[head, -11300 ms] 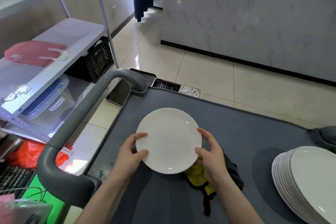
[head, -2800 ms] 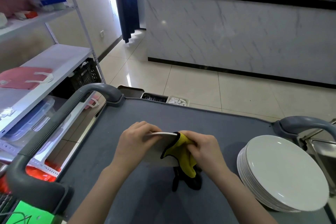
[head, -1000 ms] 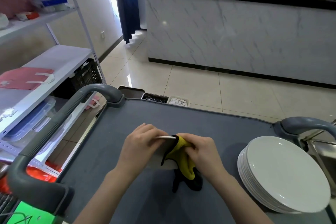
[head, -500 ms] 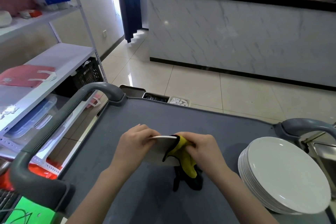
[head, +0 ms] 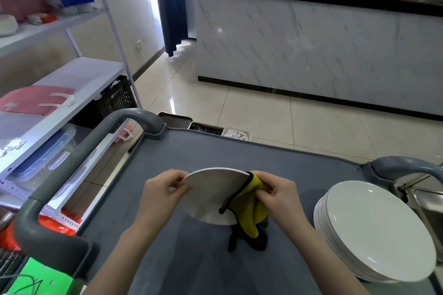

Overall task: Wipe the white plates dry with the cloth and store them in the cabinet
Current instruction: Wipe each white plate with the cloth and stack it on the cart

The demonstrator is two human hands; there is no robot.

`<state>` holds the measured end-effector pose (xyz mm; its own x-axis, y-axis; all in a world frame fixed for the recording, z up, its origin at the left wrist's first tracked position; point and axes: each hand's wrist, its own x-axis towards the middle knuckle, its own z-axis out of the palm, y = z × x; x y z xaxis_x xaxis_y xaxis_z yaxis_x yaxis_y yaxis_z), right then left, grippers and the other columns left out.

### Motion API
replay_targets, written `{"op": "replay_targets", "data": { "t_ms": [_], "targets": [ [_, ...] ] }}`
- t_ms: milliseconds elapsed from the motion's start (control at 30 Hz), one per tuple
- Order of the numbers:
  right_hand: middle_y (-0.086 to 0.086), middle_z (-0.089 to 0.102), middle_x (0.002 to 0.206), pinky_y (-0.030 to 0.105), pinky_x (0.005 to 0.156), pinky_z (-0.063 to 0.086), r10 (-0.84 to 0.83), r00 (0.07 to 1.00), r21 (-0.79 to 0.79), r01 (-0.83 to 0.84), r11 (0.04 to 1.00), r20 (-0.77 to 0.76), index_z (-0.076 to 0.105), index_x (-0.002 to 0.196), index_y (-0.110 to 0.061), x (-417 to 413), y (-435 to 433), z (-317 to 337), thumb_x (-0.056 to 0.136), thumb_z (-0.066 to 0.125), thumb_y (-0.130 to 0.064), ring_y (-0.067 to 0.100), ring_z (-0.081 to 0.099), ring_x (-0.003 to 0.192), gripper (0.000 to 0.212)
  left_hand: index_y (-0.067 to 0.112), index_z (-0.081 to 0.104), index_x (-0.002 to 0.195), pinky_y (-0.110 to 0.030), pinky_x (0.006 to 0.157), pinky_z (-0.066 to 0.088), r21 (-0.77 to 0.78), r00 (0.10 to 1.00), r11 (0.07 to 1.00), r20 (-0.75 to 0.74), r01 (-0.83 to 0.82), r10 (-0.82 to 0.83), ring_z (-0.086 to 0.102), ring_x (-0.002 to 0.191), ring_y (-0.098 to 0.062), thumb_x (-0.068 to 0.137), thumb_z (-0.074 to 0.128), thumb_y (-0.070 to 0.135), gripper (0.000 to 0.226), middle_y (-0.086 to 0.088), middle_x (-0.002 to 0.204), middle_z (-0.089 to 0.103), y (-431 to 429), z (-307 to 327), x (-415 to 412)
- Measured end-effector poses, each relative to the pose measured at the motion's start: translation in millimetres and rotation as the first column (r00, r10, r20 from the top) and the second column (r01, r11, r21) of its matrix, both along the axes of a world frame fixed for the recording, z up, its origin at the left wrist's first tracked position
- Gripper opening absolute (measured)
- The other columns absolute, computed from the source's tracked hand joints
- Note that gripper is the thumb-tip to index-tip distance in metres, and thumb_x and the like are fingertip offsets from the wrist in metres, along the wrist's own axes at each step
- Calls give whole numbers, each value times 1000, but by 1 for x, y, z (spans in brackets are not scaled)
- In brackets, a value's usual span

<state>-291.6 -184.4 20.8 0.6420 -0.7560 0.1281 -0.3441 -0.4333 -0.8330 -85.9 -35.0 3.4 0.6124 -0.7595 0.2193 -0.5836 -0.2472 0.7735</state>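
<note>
- Plate (head: 211, 195) in work sits at lower centre of the frame, tilted up over the grey cart top (head: 215, 151). Its face is turned towards you and its width runs left to right between your hands. Whether its lower edge touches the cart cannot be told.
- Your left hand (head: 163, 196) pinches the plate's left rim, thumb on the near face.
- Your right hand (head: 279, 195) grips the yellow cloth (head: 249, 208), which is folded over the plate's right rim. The cloth's dark-edged tail hangs down to the cart top.
- What the next move turns on: the cloth covers only the right edge, so the bare face lies left of your right hand, towards your left. By my judgement, either the cloth must travel leftward or your left hand must feed the rim round.
- Count: two hands, one plate held, one cloth, and one stack of white plates (head: 374, 230) at lower right beside your right forearm. Its rims lie too close to count.
- No cabinet shows, so storing is not yet begun.
</note>
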Motion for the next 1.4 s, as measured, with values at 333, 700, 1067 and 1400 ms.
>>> {"op": "replay_targets", "data": {
  "t_ms": [333,700,1067,1400],
  "targets": [
    [-19,72,89,30,76,53,11,1000,-101,-9,995,18,72,97,-33,9,14,-5,73,58,9,4,67,84,50,24,74,84,-18,71,44,-36,982,986,110,160,-155,61,80,-3,77,79,8,18,14,83,67,-16,14,-11],
    [-16,73,90,31,74,52,39,994,-167,-55,984,-99,71,100,-33,11,15,3,76,60,1,9,67,83,44,17,75,84,-27,67,47,-57,966,992,238,117,-100,62,74,-9,83,74,5,12,9,79,67,-7,10,-10],
    [-30,69,89,9,71,47,21,1000,-45,-20,999,6,66,95,-51,7,13,3,73,55,7,-4,65,84,63,21,72,87,-19,67,45,19,999,999,22,37,-38,60,80,-2,83,75,9,13,15,80,69,3,0,3],
    [-9,73,94,37,71,51,81,975,-303,-143,942,-208,69,104,-34,26,26,1,78,55,-12,22,66,86,37,13,74,75,-36,91,47,-15,875,975,443,222,-193,62,65,-25,75,71,13,3,2,69,68,-27,17,-27]
  ]
}}
